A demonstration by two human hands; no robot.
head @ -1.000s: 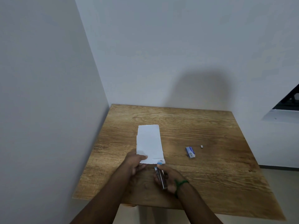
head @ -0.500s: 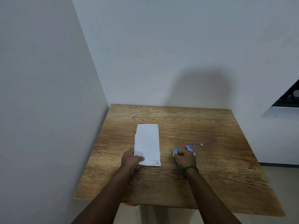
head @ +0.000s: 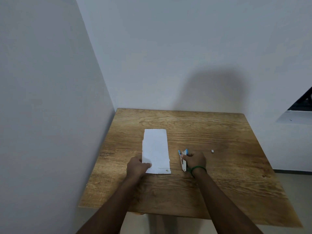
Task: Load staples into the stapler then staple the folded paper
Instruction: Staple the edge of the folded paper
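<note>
Wood-grain table (head: 228, 174) set in a corner between two pale walls. Folded white paper (head: 155, 149) lies flat on it, left of centre, long side running away from the person; a small mark shows near its near right corner. Left hand (head: 137, 167) rests on the near left corner of the paper, thumb on top, pinning it down. Right hand (head: 195, 160), green band (head: 198, 168) at the wrist, is curled around the stapler (head: 183, 160), which lies on the table just right of the paper, blue end pointing away. Small pale piece (head: 212, 151) sits on the table further right, apart from the hand.
</note>
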